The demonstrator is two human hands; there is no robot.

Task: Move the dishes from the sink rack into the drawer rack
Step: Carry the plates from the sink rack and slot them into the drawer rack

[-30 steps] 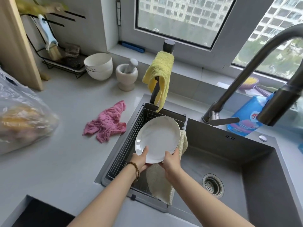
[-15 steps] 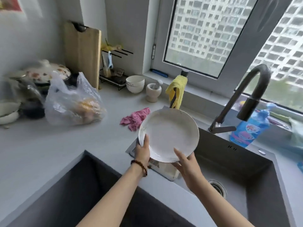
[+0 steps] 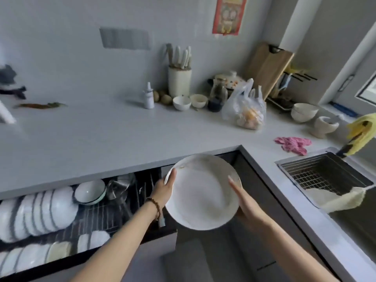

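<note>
I hold a round white plate [image 3: 201, 192] in both hands, in the air just right of the open drawer. My left hand [image 3: 164, 188] grips its left rim, thumb on the face. My right hand [image 3: 242, 198] grips the right rim, thumb lying across the plate's face. The drawer rack [image 3: 105, 218] stands pulled out under the counter at the lower left, with rows of white plates and bowls standing in its wires. The sink rack [image 3: 317, 176] is at the right, and a pale cloth hangs over its near edge.
On the grey counter [image 3: 122, 135] are a pink rag [image 3: 293, 144], a plastic bag [image 3: 246, 108], small bowls [image 3: 182, 102], a knife block [image 3: 180, 78] and a mortar [image 3: 323, 126]. A yellow cloth [image 3: 362, 129] hangs by the sink.
My view has swung left from the sink to the open drawer. Both hands have carried the plate away from the sink rack and over toward the drawer rack.
</note>
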